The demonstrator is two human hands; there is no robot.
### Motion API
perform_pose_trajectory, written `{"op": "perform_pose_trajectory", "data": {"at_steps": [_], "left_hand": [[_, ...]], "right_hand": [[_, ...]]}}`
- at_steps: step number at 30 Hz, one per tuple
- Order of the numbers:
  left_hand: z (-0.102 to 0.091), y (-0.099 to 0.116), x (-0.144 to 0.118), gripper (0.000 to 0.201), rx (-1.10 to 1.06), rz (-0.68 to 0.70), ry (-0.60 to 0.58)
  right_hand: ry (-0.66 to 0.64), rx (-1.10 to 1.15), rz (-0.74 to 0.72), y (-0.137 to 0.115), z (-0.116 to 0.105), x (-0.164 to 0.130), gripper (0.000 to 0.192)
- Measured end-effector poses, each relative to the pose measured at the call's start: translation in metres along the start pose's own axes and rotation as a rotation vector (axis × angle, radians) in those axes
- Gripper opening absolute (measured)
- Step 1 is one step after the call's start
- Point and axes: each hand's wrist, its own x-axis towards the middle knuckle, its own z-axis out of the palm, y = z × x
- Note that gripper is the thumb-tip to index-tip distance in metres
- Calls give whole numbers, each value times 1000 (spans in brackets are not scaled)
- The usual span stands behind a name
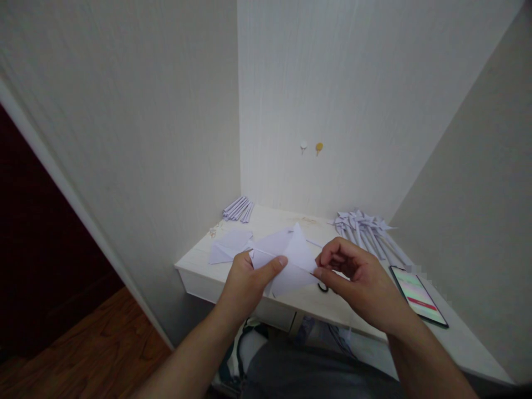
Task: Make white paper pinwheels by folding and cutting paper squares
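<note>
White paper [300,249] was held above the desk [272,216].
The left hand [246,280] clasped it; the right hand [361,280] pinched its corner.

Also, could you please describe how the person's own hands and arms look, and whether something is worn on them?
The left hand and right hand are bare, without gloves. No sleeve, watch or bracelet shows on the visible forearms, and I see no ring on the visible fingers.
</note>
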Motion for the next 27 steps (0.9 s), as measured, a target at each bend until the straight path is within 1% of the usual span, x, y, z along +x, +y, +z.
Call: {"op": "perform_pose_trajectory", "data": {"at_steps": [3,6,9,12,14,16,17,19,21,23,24,27], "left_hand": [[-1,-6,1,40,-13,0,10],[-1,-12,1,38,-80,17,14],[-1,-18,2,39,-120,44,52],[0,-19,3,41,-127,57,74],[0,-18,3,43,-118,45,31],[0,-18,3,42,-101,24,-46],[0,-18,4,40,-93,12,-84],[1,-18,4,37,-77,0,-138],[0,-20,5,35,-54,0,-153],[-1,-22,5,34,-22,2,-144],[-2,-22,5,33,-1,4,-134],[-5,-24,6,33,36,21,-105]], "right_hand": [[23,19,12,4,0,2,17],[30,48,27,8,-1,3,19],[23,77,46,11,-2,3,21],[5,145,103,11,1,5,28],[3,219,167,11,6,7,41],[7,289,225,14,12,10,53],[12,305,244,16,15,11,55],[23,317,257,21,18,14,53],[29,314,250,25,19,15,42],[37,323,245,29,18,16,32],[47,328,244,30,18,16,30],[79,345,254,30,17,17,32]]}}
